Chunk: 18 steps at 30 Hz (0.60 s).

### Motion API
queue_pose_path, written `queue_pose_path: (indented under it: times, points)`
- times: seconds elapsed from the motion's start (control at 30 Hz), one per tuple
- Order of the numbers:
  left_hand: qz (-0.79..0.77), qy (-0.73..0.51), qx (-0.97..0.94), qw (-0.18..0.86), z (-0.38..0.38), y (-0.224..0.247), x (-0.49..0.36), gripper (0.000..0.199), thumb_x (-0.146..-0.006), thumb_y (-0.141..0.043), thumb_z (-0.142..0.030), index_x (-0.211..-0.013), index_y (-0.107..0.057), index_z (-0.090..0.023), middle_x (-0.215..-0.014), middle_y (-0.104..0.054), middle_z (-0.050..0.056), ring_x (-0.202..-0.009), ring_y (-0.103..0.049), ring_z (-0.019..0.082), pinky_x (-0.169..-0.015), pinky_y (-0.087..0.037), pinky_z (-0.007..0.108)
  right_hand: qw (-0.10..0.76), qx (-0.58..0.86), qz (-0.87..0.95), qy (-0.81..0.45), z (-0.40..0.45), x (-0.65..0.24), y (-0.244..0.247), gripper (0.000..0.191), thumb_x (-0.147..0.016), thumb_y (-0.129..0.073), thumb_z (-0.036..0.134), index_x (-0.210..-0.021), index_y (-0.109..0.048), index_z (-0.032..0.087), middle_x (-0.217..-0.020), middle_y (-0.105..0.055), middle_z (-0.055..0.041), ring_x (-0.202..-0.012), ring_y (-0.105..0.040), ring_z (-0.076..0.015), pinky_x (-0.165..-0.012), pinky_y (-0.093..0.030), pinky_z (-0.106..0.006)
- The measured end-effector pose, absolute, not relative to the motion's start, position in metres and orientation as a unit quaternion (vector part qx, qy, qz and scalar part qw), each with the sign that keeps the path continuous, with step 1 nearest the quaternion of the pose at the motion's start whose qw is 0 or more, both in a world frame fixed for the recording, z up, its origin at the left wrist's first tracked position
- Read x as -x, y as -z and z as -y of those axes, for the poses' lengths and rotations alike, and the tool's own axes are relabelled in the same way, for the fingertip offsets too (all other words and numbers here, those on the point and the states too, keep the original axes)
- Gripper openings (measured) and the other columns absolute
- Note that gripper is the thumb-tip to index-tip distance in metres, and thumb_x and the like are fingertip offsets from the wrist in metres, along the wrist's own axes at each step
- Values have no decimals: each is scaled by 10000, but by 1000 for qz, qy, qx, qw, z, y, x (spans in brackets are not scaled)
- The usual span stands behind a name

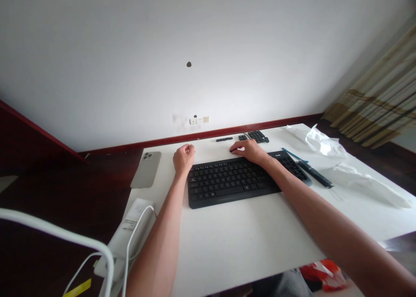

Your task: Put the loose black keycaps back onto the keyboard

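A black keyboard (227, 184) lies on the white table (227, 240), its right part with fewer keycaps in place. Just beyond its top left corner rests my left hand (183, 159), fingers curled in; what they hold, if anything, is hidden. Past the keyboard's back edge, my right hand (248, 149) pinches a small black keycap (233, 150) at the table top. Loose black keycaps (224, 139) stand in a short row farther back, with a larger group of keycaps (257, 136) to their right.
On the left are a phone (147, 170) and a white power strip (131, 227) with cables. A blue stick (294, 155), a dark tool (315, 174) and crumpled white wrapping (318, 141) lie on the right. Behind the table is a wall (130, 71) with sockets.
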<state>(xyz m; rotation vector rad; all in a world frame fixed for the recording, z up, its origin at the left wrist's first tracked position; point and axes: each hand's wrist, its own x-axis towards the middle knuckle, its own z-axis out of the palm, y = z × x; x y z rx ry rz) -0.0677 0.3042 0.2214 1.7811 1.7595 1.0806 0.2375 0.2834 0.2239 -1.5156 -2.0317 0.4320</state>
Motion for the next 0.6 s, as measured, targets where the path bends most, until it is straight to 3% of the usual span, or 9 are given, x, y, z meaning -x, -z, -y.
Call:
queue_pose_path:
  times: [0.4, 0.6]
  points:
    - [-641, -378, -636, 204, -304, -222, 67, 329, -911, -482, -367, -640, -609, -230, -732, -711, 28, -701, -609, 200, -644, -336, 280, 278, 529, 795, -100, -276, -231, -228, 171, -867, -694, 265, -989, -814, 265, -1033, -792, -32, -981, -698, -252, -940, -525, -383]
    - [-640, -378, -637, 205, -305, -223, 67, 330, -911, -479, -363, -639, -609, -229, -713, -694, 21, -682, -592, 193, -636, -323, 280, 321, 536, 775, -94, -263, -222, -255, 184, -892, -653, 250, -990, -807, 229, -952, -797, -40, -836, -720, -216, -806, -563, -335]
